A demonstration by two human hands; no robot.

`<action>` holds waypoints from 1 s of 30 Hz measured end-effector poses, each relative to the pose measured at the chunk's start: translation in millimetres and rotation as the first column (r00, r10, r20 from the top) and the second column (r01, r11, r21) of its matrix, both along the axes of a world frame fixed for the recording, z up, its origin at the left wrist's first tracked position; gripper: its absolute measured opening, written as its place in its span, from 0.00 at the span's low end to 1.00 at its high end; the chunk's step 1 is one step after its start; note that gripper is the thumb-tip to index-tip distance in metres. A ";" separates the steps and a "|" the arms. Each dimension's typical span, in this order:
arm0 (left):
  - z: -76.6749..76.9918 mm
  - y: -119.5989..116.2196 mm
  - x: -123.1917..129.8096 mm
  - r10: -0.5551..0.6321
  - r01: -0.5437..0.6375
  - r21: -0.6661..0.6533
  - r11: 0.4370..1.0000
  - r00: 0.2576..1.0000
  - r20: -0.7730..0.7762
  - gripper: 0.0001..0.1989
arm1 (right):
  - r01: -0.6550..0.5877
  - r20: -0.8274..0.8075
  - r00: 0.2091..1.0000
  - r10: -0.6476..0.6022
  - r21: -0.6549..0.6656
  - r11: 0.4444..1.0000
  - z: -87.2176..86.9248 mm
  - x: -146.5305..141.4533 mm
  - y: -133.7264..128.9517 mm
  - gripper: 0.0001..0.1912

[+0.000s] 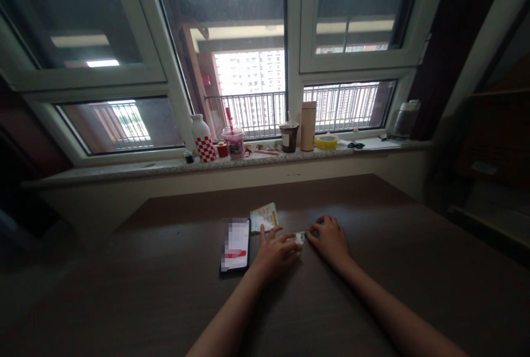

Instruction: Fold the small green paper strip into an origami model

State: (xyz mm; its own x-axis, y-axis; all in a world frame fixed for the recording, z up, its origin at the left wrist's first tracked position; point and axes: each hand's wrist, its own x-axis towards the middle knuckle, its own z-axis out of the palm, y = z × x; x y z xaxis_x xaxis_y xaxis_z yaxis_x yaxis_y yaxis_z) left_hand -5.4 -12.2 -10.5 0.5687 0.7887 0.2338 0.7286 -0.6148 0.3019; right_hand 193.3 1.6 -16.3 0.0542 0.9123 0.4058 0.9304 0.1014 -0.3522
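My left hand [275, 253] lies over the table with its fingers spread. Two of its fingers rest on a small white printed packet [298, 239], partly hidden beneath them, and another fingertip reaches the lower edge of a larger printed sheet [265, 217]. My right hand [330, 240] is curled, its thumb and forefinger pinched at the right corner of the small packet. Just left of my left hand lies a phone [237, 245] with its screen lit.
The brown table [165, 302] ends before a stone window sill [256, 157]. On the sill stand a checkered bottle [202, 139], a pink drink cup [234, 142], a dark cup [289, 137], a tan flask [308, 126], yellow tape [326, 143] and scissors [356, 145].
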 end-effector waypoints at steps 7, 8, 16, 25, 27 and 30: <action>-1.0 2.8 0.5 0.027 -0.027 -0.024 0.999 1.000 0.003 0.12 | -0.001 -0.003 1.000 0.001 -0.012 1.000 -2.6 -0.7 -1.6 0.11; -1.2 2.9 0.6 0.035 -0.035 -0.021 0.999 0.999 0.008 0.13 | -0.006 -0.001 1.000 0.006 -0.016 1.000 -3.3 -0.5 -1.9 0.12; -3.0 3.8 0.0 0.063 -0.063 -0.008 0.998 0.997 0.050 0.14 | -0.027 0.026 0.999 0.028 -0.023 0.999 -4.4 -1.7 -7.0 0.16; -4.9 5.4 0.7 0.073 -0.072 -0.019 0.997 0.994 0.078 0.14 | -0.049 0.016 0.999 0.050 -0.041 0.998 -8.0 -0.7 -10.3 0.22; -4.8 5.3 0.6 0.075 -0.074 -0.017 0.997 0.994 0.082 0.14 | -0.059 0.011 0.998 0.060 -0.040 0.997 -10.1 0.3 -10.3 0.22; -5.5 5.4 0.4 0.076 -0.075 -0.013 0.997 0.994 0.077 0.14 | -0.077 -0.005 0.997 0.077 -0.032 0.997 -13.4 2.3 -9.7 0.24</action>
